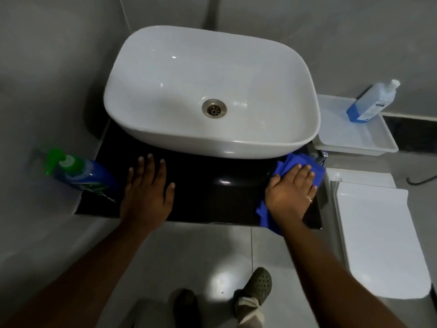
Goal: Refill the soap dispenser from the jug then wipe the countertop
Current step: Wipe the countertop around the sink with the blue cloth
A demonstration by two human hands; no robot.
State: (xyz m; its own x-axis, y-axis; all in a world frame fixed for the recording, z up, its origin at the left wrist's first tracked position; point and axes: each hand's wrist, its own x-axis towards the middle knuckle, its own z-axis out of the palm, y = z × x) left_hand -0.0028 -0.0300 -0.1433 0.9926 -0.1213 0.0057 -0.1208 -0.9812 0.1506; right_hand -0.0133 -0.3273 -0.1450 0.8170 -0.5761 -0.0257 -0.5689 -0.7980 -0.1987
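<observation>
My right hand (292, 190) lies flat on a blue cloth (298, 165), pressing it onto the right end of the black countertop (208, 197). My left hand (146, 188) rests palm down, fingers spread, on the left part of the same countertop and holds nothing. A blue bottle with a green pump top (78, 172) stands at the counter's left end against the wall. A clear bottle of blue liquid with a white cap (371, 100) stands on a white tray (359, 140) to the right of the basin.
A white basin (208, 91) with a metal drain sits on the back of the counter. The closed white toilet lid (383, 237) is at the lower right. Grey walls close in at left and behind. My feet in dark clogs stand on the tiled floor.
</observation>
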